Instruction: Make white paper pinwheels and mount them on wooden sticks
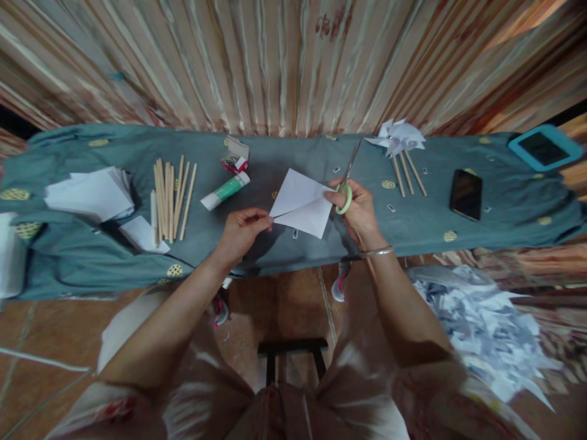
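The left hand pinches one corner of the white paper square. The right hand holds the scissors and the paper's far side. The paper is between both grips, over the worktop. Pulling the grips apart could rip its slit longer.

a band of bare cloth lies open beyond the white paper, between the small red box and the scissors, whose blades jut across the way to the pinwheels. only narrow gaps part the wooden sticks, glue stick and box. the ridged wall seemingly bars reach past the far edge.
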### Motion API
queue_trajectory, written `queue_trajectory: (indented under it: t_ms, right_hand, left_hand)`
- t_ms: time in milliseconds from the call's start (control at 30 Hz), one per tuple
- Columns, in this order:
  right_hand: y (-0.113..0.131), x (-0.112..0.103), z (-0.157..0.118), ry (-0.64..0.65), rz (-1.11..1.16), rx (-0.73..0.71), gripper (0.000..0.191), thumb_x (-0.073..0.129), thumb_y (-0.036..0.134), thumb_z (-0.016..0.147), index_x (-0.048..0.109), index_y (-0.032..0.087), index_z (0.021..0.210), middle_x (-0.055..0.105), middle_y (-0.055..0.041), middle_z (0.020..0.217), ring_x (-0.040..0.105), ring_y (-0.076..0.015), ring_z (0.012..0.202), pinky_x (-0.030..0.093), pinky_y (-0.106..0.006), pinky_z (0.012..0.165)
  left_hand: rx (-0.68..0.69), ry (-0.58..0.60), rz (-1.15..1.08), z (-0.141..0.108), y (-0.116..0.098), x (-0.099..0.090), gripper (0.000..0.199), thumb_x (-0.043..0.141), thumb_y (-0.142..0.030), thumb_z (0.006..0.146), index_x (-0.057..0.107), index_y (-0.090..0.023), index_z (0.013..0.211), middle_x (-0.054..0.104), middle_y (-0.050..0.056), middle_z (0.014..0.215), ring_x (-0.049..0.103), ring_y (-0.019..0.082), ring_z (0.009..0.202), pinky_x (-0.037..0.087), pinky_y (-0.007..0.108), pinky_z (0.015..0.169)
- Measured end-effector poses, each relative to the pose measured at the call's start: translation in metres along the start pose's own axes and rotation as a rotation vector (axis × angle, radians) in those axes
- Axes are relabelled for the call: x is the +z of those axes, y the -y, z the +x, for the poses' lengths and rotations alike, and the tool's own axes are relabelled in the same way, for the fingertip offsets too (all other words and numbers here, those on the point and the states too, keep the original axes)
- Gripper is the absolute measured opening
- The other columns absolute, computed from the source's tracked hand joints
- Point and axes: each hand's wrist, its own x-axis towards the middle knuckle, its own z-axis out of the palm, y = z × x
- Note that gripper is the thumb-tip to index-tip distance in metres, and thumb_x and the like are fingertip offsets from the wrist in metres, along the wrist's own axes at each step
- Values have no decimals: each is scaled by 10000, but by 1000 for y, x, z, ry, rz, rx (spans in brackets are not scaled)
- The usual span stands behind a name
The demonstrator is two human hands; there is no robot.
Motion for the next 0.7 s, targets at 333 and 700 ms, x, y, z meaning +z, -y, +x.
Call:
queue_trajectory:
  t_ms: [333,700]
  right_hand:
    - [-9,5,-2,-64,126,65,333,866,346,541,645,230,760,486,101,565,406,-63,514,301,-223,507]
    - [-11,41,-16,55,125,202,468,900,422,465,629,218,787,536,97,609,465,-63,537,375,-223,521]
  left_hand:
    - [-39,12,-231,-5,5,2,284,771,-439,690,763,-169,778,739,46,755,656,160,741,485,258,727]
    - [-206,-8,-630,-5,11,23,384,770,-402,775,663,-173,1064,763,86,1039,716,244,986,572,368,881]
